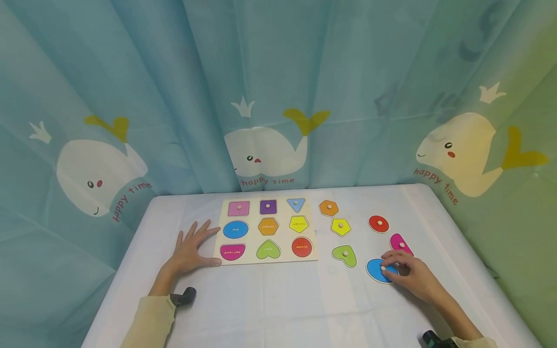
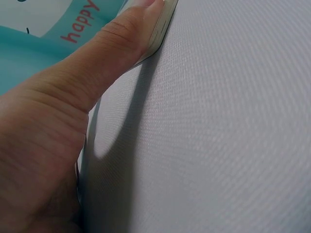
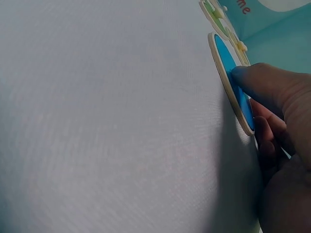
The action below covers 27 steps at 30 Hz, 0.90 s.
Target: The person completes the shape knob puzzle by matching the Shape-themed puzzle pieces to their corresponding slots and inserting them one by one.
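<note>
My left hand (image 1: 189,251) is spread out on the table, its thumb and a fingertip touching the left edge of a wooden shape puzzle board (image 1: 250,263). In the left wrist view, the thumb (image 2: 114,41) presses against the board's corner. My right hand (image 1: 413,275) pinches the small knob of a blue oval puzzle piece (image 1: 375,270) between thumb and fingers. From the right wrist, the oval's pale wooden rim (image 3: 224,80) shows. Just beyond that hand is a magenta half-round piece (image 1: 398,241), partly covered by the fingers.
Right of the board lie an orange hexagon (image 1: 328,208), a yellow pentagon (image 1: 341,227), a green heart (image 1: 344,256) and a red circle (image 1: 378,224), all knobbed. A pink rectangle (image 1: 235,212), purple square (image 1: 264,210) and blue triangle (image 1: 297,208) sit in the board's far row.
</note>
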Each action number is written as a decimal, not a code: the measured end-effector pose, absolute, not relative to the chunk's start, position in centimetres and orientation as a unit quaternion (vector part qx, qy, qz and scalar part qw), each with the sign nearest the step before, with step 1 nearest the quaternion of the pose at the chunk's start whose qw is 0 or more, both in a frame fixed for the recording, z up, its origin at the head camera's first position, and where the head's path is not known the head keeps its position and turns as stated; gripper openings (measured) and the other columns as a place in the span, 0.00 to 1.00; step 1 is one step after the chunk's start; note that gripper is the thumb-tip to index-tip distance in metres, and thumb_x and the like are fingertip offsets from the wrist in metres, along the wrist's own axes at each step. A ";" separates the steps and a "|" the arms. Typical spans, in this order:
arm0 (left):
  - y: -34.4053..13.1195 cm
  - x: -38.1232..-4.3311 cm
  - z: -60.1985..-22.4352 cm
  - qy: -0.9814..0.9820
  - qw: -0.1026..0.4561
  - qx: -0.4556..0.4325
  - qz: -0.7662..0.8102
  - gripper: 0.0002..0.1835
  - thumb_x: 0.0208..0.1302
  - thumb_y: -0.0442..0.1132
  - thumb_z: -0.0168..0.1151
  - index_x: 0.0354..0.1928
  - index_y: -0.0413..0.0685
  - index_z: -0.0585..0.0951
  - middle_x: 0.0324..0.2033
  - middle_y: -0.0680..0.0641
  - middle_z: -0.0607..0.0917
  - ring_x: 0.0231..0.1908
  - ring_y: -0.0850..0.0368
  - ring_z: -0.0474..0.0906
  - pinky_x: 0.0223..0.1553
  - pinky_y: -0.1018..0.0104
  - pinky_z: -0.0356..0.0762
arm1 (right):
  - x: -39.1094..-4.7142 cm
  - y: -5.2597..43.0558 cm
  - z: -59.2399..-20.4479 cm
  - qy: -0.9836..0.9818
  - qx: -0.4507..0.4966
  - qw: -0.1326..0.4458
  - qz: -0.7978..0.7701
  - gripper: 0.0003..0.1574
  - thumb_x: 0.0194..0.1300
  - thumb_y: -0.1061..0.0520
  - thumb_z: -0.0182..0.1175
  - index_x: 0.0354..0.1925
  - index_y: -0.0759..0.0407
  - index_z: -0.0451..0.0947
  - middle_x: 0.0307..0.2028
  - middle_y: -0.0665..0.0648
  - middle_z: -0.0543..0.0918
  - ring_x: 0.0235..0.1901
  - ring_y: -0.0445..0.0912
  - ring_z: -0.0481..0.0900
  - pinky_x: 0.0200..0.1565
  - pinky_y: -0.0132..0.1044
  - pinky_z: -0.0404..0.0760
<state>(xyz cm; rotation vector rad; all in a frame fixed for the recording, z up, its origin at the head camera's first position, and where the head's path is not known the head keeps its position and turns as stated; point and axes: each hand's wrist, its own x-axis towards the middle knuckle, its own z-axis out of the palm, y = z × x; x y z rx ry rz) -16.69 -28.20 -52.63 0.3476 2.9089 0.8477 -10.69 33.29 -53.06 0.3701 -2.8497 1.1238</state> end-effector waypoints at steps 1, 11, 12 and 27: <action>-28.2 -16.7 -52.6 0.953 0.046 0.113 0.276 0.54 0.45 0.61 0.81 0.74 0.53 0.70 0.78 0.36 0.57 0.77 0.26 0.38 0.69 0.21 0.25 | -10.7 33.3 -53.0 -0.924 0.119 0.026 0.363 0.13 0.56 0.57 0.79 0.38 0.42 0.88 0.49 0.50 0.85 0.51 0.26 0.71 0.52 0.12 0.67; -28.2 -16.5 -52.5 0.953 0.047 0.110 0.277 0.54 0.45 0.61 0.81 0.74 0.52 0.70 0.78 0.35 0.58 0.77 0.25 0.38 0.69 0.22 0.25 | -10.8 33.2 -53.0 -0.923 0.114 0.025 0.367 0.12 0.56 0.57 0.79 0.38 0.43 0.88 0.48 0.50 0.85 0.51 0.25 0.70 0.53 0.12 0.65; -28.2 -16.4 -52.5 0.953 0.046 0.110 0.278 0.54 0.45 0.61 0.81 0.74 0.51 0.70 0.78 0.35 0.58 0.77 0.25 0.38 0.69 0.22 0.25 | -10.8 33.2 -53.1 -0.923 0.113 0.024 0.366 0.12 0.56 0.57 0.79 0.38 0.43 0.88 0.48 0.50 0.85 0.51 0.25 0.70 0.53 0.12 0.65; -28.0 -16.4 -52.5 0.955 0.043 0.112 0.272 0.53 0.45 0.61 0.81 0.74 0.52 0.71 0.78 0.35 0.58 0.77 0.26 0.39 0.69 0.21 0.26 | -10.6 33.4 -53.2 -0.927 0.104 0.031 0.358 0.11 0.56 0.56 0.79 0.38 0.45 0.89 0.48 0.50 0.85 0.51 0.26 0.70 0.52 0.10 0.63</action>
